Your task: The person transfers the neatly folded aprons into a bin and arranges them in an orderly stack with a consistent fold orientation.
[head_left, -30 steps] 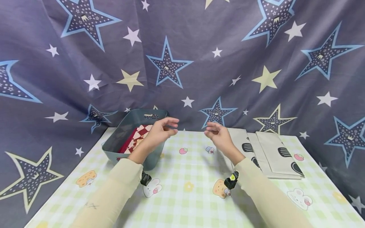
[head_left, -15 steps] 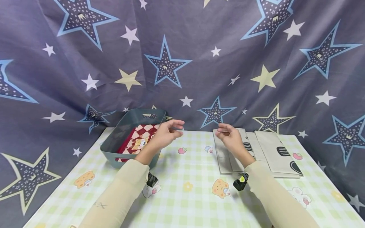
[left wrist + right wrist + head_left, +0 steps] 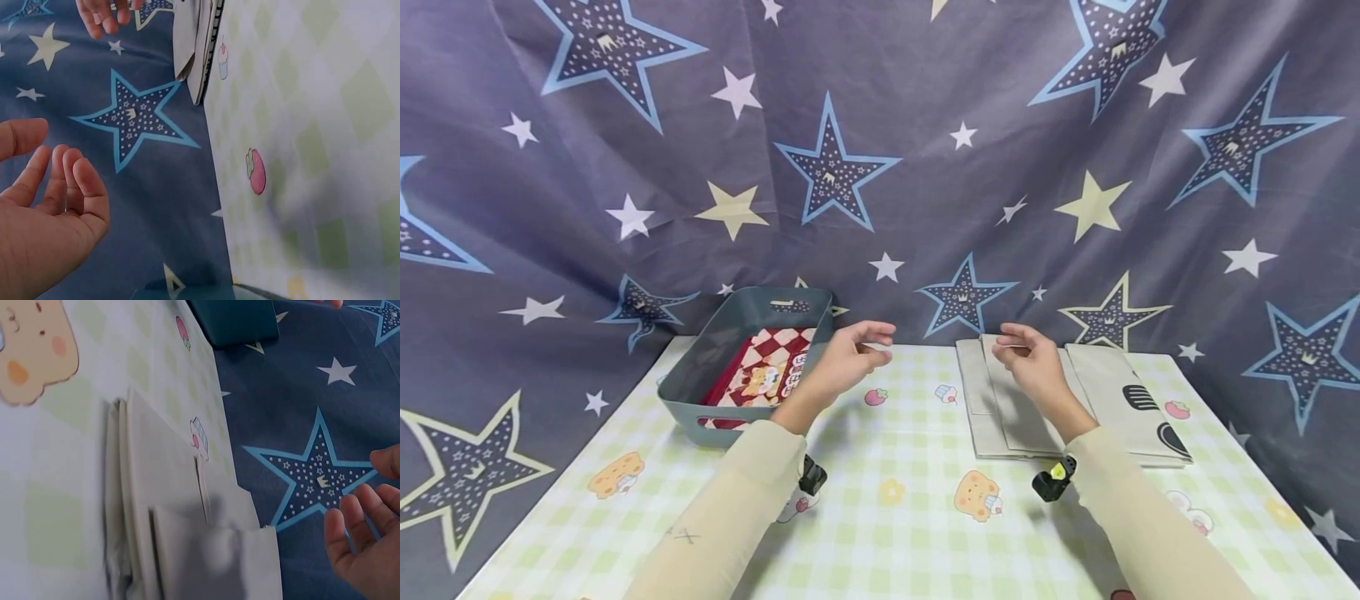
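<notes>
My left hand (image 3: 848, 357) hovers above the table just right of a dark teal plastic basket (image 3: 688, 421), fingers bent loosely with nothing in them. Inside the basket lies a red-and-cream checked item (image 3: 760, 375) with a cartoon animal printed on it. Over a folded cream cloth (image 3: 1112, 400) with black print hangs my right hand (image 3: 1036, 367), also holding nothing. The left wrist view shows a gap between the left thumb and fingers (image 3: 94, 187). In the right wrist view, the cloth's stacked layers (image 3: 169, 469) sit beside and below the right hand (image 3: 375, 544).
A pale green checked tablecloth (image 3: 887, 500) with cartoon prints covers the table. Behind it hangs a dark blue-grey curtain (image 3: 917, 208) patterned with stars, close to the table's back edge. Each wrist carries a small black camera (image 3: 1054, 478).
Both hands have drifted right, the right one farther, so the gap between them is wider. More of the basket's checked item shows. The head view has shifted slightly.
</notes>
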Motion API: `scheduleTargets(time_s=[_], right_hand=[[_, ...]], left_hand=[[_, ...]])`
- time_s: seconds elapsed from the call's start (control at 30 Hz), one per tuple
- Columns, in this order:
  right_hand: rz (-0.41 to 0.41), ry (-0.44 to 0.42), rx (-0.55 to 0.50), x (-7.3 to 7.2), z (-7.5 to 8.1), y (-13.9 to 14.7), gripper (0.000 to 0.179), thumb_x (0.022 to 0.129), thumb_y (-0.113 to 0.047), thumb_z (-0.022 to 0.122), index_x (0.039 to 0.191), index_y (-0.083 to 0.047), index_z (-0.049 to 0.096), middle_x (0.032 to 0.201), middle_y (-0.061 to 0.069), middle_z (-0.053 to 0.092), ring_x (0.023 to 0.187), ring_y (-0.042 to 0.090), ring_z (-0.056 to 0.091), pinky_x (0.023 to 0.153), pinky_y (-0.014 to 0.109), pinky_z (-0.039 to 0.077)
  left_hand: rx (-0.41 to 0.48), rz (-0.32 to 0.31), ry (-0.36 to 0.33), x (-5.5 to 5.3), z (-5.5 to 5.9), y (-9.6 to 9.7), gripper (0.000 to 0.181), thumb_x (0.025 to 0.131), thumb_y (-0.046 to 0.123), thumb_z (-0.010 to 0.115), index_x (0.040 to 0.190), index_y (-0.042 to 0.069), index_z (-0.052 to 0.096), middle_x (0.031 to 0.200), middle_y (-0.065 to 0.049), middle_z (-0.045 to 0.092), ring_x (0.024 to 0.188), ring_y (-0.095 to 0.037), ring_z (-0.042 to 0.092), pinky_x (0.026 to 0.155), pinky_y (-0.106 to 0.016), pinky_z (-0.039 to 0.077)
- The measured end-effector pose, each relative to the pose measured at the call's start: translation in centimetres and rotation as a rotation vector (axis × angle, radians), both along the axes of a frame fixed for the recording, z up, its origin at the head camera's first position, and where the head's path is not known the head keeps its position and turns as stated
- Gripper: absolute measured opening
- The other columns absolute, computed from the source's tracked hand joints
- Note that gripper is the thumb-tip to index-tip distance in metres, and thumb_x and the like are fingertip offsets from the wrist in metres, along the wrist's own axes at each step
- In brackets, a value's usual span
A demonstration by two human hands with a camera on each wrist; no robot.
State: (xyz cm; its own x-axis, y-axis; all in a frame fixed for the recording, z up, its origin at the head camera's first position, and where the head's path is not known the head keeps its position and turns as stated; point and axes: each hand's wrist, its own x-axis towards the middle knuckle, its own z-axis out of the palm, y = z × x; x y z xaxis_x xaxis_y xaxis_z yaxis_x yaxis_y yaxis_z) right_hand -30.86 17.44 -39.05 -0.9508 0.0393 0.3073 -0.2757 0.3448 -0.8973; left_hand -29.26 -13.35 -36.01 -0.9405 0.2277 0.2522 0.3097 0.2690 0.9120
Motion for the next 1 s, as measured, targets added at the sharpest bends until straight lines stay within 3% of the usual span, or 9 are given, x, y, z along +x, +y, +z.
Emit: scheduleTargets(time_s=[0.3,0.43,0.57,0.8,1.0], right_hand=[[-0.055,-0.024,0.063,0.4,-0.6,2.1,0.044,0.100,-0.013,0.065,0.142,-0.001,0.056,0.124,0.021,0.066,0.097,0.011,0.064,0.076,0.015,0.053],[-0.067,-0.024,0.008,0.4,-0.8,3.3,0.044,0.101,-0.013,0.066,0.141,0.002,0.056,0.124,0.023,0.065,0.093,0.003,0.063,0.078,0.016,0.055],[-0.091,-0.040,-0.060,0.4,-0.9,4.5,0.043,0.100,-0.013,0.066,0.140,0.003,0.056,0.119,0.016,0.066,0.091,-0.003,0.062,0.082,0.021,0.056],[-0.154,-0.103,-0.143,0.8,-1.1,5.9,0.043,0.102,-0.015,0.064,0.142,0.000,0.054,0.107,-0.005,0.066,0.095,0.000,0.064,0.085,0.021,0.056],[-0.190,-0.152,-0.169,1.2,-1.2,6.7,0.045,0.104,-0.017,0.060,0.145,-0.002,0.052,0.110,-0.005,0.064,0.098,0.000,0.062,0.083,0.018,0.055]], left_hand=[[0.041,0.009,-0.064,-0.6,-1.1,1.6,0.039,0.091,-0.001,0.069,0.129,0.005,0.067,0.113,-0.011,0.069,0.084,-0.016,0.062,0.069,-0.027,0.050],[0.058,0.019,-0.088,-0.9,-1.5,2.2,0.038,0.091,0.000,0.069,0.129,0.006,0.067,0.114,-0.010,0.068,0.086,-0.017,0.062,0.070,-0.028,0.050],[0.066,0.032,-0.116,-1.2,-2.1,2.6,0.037,0.092,0.002,0.070,0.128,0.007,0.068,0.115,-0.010,0.068,0.088,-0.017,0.062,0.071,-0.029,0.051],[0.060,0.051,-0.150,-1.4,-3.3,3.0,0.035,0.093,0.005,0.068,0.128,0.009,0.068,0.120,-0.014,0.066,0.090,-0.017,0.062,0.072,-0.030,0.052],[0.071,0.064,-0.176,-1.4,-3.7,3.4,0.034,0.094,0.005,0.069,0.128,0.010,0.068,0.118,-0.010,0.066,0.091,-0.017,0.063,0.072,-0.030,0.052]])
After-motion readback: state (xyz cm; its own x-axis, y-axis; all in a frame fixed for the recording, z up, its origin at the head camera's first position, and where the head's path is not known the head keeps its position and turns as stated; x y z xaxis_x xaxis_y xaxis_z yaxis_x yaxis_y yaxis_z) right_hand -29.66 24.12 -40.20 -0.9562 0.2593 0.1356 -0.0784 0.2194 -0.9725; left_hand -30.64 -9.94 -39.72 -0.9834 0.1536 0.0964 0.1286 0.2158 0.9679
